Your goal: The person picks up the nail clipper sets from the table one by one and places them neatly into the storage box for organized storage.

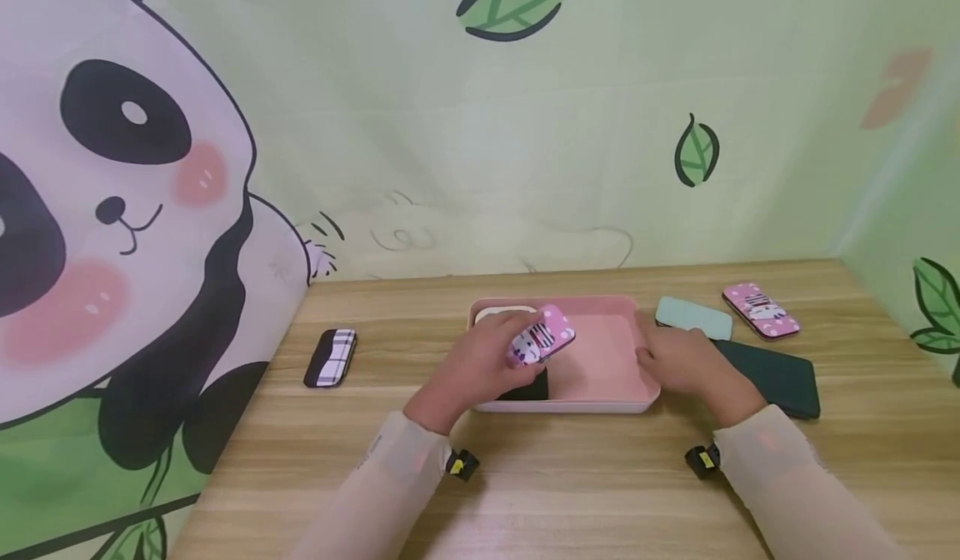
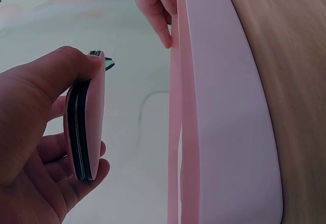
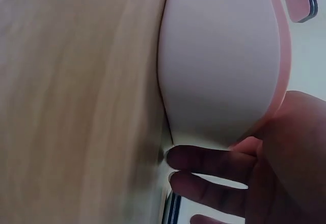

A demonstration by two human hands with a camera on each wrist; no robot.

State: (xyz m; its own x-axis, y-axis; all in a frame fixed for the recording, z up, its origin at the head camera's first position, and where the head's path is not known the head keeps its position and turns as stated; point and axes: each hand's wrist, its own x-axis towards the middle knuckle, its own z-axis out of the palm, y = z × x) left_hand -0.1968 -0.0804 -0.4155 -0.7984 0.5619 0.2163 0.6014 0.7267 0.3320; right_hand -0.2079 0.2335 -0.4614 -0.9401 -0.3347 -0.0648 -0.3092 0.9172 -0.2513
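Note:
My left hand (image 1: 476, 360) holds a small pink polka-dot case (image 1: 557, 328) with a cartoon figure, above the left half of a pink tray (image 1: 603, 352). In the left wrist view the thumb and fingers pinch this slim case (image 2: 84, 127) by its edges, showing dark bands along its side. My right hand (image 1: 682, 360) grips the tray's right end, the thumb over the rim and the fingers outside the wall (image 3: 219, 56). Inside the tray, partly hidden by the left hand, lie a black item (image 1: 529, 388) and a white-edged item (image 1: 498, 311).
A black-and-white plaid case (image 1: 331, 358) lies on the wooden table (image 1: 585, 477) left of the tray. Right of it are a mint case (image 1: 696, 318), another pink polka-dot case (image 1: 761, 311) and a larger dark green case (image 1: 776, 377). A panda-print cloth (image 1: 390, 127) hangs behind.

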